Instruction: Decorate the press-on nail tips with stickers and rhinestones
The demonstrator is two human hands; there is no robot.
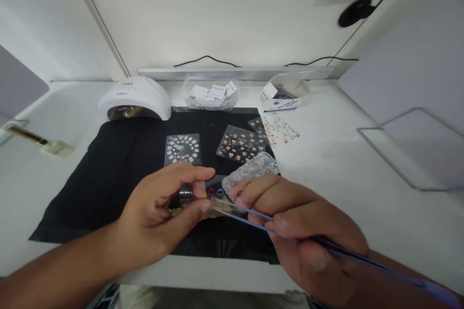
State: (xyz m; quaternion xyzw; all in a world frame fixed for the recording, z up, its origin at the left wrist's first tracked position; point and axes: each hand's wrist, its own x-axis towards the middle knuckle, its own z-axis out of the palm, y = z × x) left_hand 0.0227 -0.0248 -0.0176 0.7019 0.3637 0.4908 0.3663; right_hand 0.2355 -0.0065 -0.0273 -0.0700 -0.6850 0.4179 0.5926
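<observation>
My left hand [155,212] pinches a small clear sticker sheet [216,184] between thumb and fingers. The sheet bends at its left end, and a red and a blue figure show on it. In my right hand [311,231] is a pair of purple-blue tweezers [255,217], their tips at the sheet beside my left thumb. Whether the tips grip a sticker is too blurred to tell. Just beyond my right fingers lies a clear compartment case [252,170] of small shiny pieces. Something gold-coloured is partly hidden under my hands.
Sticker sheets [241,144] lie on the black mat [108,164], another [182,147] nearer its middle. Behind stand a white nail lamp [136,96], a clear tub of packets [212,99] and an open box of pads [282,96]. A brush [39,141] lies left, a wire stand [387,159] right.
</observation>
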